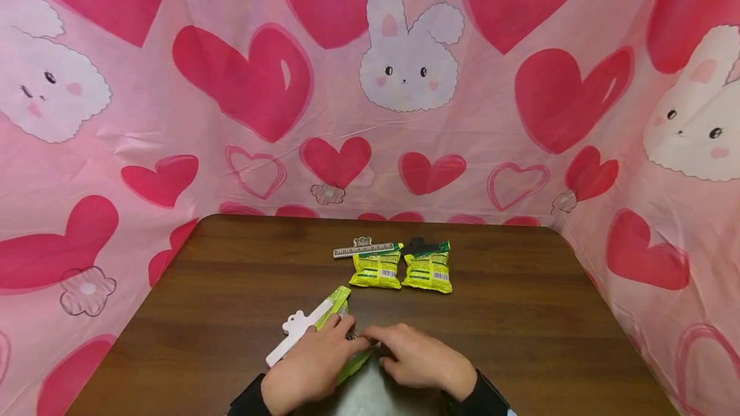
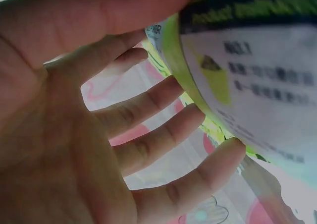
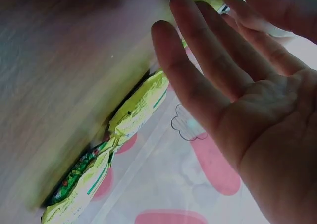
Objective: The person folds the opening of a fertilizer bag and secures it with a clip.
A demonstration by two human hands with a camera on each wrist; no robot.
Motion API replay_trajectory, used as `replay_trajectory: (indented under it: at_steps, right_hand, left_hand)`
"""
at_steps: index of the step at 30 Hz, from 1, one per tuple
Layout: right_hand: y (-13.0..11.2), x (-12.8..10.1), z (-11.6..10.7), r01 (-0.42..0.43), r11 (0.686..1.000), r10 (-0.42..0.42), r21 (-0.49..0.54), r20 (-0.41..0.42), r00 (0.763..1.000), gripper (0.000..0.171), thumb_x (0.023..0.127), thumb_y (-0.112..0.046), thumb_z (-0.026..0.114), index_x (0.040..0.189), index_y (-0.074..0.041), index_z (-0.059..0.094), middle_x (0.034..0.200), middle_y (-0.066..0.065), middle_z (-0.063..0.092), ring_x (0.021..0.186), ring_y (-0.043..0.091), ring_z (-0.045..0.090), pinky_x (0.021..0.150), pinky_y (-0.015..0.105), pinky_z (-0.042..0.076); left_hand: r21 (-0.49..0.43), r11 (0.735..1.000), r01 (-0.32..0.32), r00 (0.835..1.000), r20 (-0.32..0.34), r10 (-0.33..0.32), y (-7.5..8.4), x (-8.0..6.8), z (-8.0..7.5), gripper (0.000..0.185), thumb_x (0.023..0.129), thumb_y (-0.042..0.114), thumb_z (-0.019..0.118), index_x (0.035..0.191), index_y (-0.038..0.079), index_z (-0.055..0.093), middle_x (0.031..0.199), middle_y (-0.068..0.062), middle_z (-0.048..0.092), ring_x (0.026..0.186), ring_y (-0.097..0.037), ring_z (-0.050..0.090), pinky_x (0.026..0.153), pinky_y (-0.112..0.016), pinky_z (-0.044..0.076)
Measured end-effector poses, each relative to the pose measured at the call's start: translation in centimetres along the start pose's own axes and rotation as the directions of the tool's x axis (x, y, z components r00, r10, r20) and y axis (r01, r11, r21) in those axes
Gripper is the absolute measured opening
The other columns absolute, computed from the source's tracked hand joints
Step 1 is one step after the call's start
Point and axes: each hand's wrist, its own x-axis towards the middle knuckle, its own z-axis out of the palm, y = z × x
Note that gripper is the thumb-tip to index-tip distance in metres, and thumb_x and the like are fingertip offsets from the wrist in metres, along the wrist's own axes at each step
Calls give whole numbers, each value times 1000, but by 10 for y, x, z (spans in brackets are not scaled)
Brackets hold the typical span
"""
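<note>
A yellow-green snack bag (image 1: 340, 300) lies slanted near the front of the table, with a white bar clip (image 1: 300, 331) along its upper left edge. My left hand (image 1: 315, 359) holds this bag, fingers and thumb at its sides; the printed back of the bag (image 2: 262, 80) fills the right of the left wrist view. My right hand (image 1: 426, 359) is at the bag's right end, its index finger close to the left fingertips. In the right wrist view, the right fingers (image 3: 198, 85) are extended and nothing is gripped. The hands hide much of the bag.
Farther back lie two similar yellow-green bags, side by side. The left bag (image 1: 377, 271) carries a ruler-patterned clip (image 1: 363, 250), the right bag (image 1: 428, 273) a black clip (image 1: 417, 247). Beyond the brown table (image 1: 520, 313) hangs a pink curtain (image 1: 335, 95) with hearts and rabbits.
</note>
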Motion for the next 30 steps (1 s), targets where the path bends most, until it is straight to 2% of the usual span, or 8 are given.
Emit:
replay_trajectory:
  at_steps: [4,10,15,20,23,26,28,30]
  right_hand:
    - [1,-3,-2,-17,1000,17,-8,-10,1000,47,101,-5,69,144,-19,59,125,-8,69,108,3,65,91,32,55]
    - [2,-5,-6,-29,999,29,17,-14,999,37,102,-3,67,138,-14,65,122,-6,70,106,3,65,89,30,55]
    - [2,-6,-7,-23,1000,23,21,-14,1000,33,102,-3,66,134,-12,69,118,-7,71,104,3,66,89,29,55]
    - [2,-6,-7,-18,1000,19,22,-16,1000,31,103,-4,66,133,-11,70,118,-7,72,103,1,65,88,28,55]
    - [2,-7,-7,-18,1000,18,20,-19,1000,30,103,-4,66,132,-11,70,117,-7,72,102,0,65,88,28,55]
    - [3,-7,-7,-18,1000,19,18,-22,1000,29,104,-5,65,131,-11,71,117,-7,72,101,0,64,88,28,55]
    - [3,-7,-7,-23,999,24,22,-19,1000,29,104,-5,65,131,-11,71,117,-8,72,101,-1,64,88,28,55]
    - [3,-6,-7,-28,999,29,32,-14,999,29,104,-5,64,131,-12,71,117,-8,71,100,-1,63,88,28,55]
  left_hand:
    - [-4,999,41,999,20,-41,-5,0,-1,68,74,12,95,132,32,67,125,-3,52,115,-26,49,68,-51,53]
    - [-52,992,115,993,41,-113,-18,1,-2,62,78,5,92,130,28,67,130,-7,51,119,-32,50,72,-57,52]
    - [-74,984,163,986,28,-162,-29,1,-3,58,77,0,92,124,25,67,133,-11,52,122,-35,50,80,-62,51]
    - [-85,974,211,977,-3,-212,-40,1,-4,66,72,0,95,126,20,64,136,-14,53,125,-38,49,84,-65,50]
    - [-79,961,266,962,-39,-269,-45,0,-4,73,68,4,97,129,18,61,135,-16,53,123,-39,50,82,-66,50]
    - [-80,938,338,937,-69,-344,-49,-2,-5,75,64,9,98,130,16,62,133,-18,53,119,-41,51,81,-70,49]
    - [-93,922,377,921,-71,-384,-51,-3,-6,75,63,13,98,129,15,63,130,-19,54,115,-41,51,78,-70,51]
    - [-113,911,396,913,-59,-404,-52,-3,-9,73,65,13,98,130,13,64,130,-21,54,113,-42,52,76,-69,52]
